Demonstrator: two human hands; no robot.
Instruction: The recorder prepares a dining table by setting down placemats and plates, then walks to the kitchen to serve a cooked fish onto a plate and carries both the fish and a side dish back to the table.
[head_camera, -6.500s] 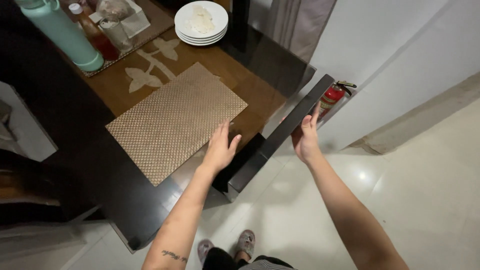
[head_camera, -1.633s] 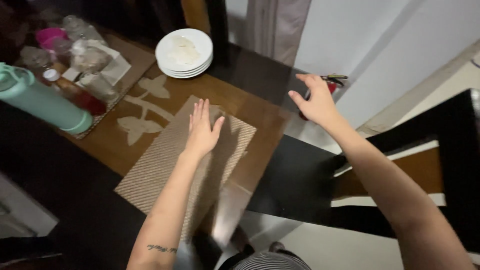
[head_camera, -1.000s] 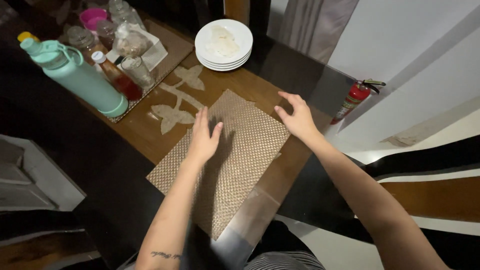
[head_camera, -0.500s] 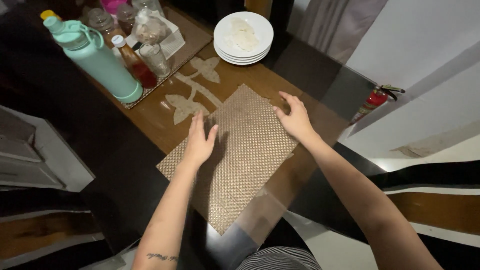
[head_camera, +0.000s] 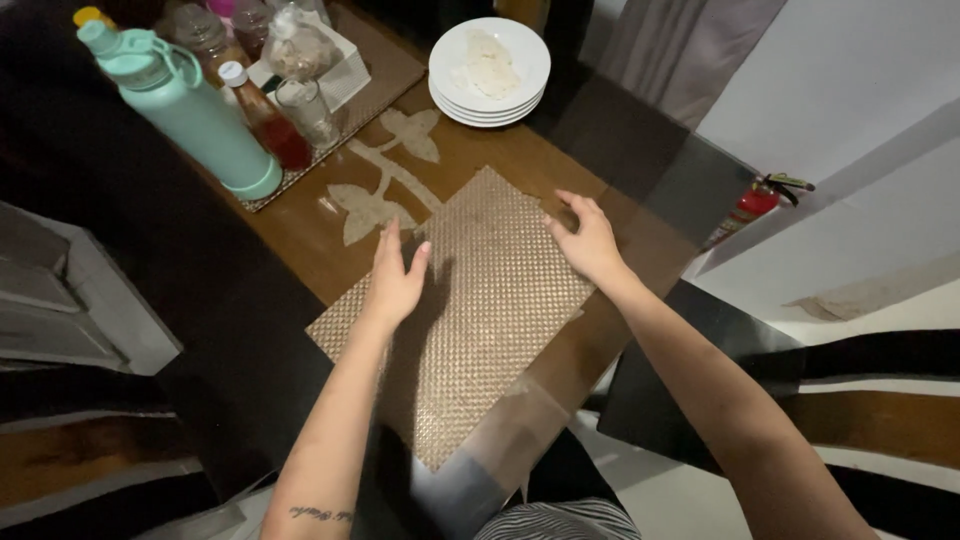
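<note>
A woven golden-brown placemat (head_camera: 480, 330) lies on the glass-topped wooden table (head_camera: 290, 235) in front of me. My left hand (head_camera: 395, 278) rests flat on the mat's left part, fingers spread. My right hand (head_camera: 585, 243) presses on the mat's far right edge, fingers apart. Neither hand holds anything.
A mint-green bottle (head_camera: 185, 110), a red sauce bottle (head_camera: 265, 118), a glass (head_camera: 305, 110) and jars stand at the back left on a second mat. A stack of white plates (head_camera: 490, 60) sits at the back. A red fire extinguisher (head_camera: 750, 205) stands by the wall at right.
Both hands came from a dark chair to the placemat and settled on it. In the last half second the mat and hands shifted only slightly.
</note>
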